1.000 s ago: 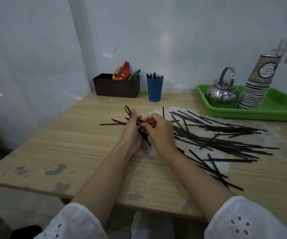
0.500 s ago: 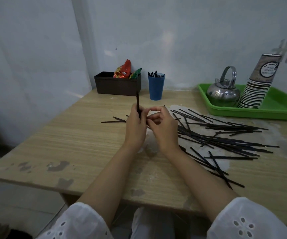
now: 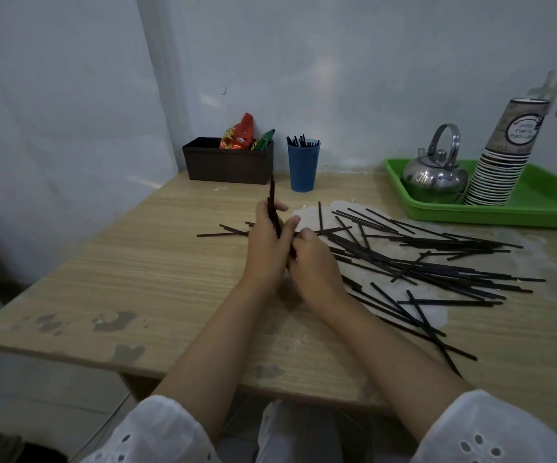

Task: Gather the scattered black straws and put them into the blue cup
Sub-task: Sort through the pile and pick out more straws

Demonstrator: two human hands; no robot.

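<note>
A small bundle of straws is held near-upright in left hand, fingers wrapped round it. Right hand is curled against bundle's lower end; grip unclear. Scattered straws lie on worktop right of fingers. Blue cup stands beyond fingertips.

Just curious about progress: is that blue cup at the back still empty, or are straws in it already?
Not empty: the upright blue cup has black straw tips poking above its rim.

Modest tea stall corner: steel kettle, stacked paper cups, green tray.
</note>
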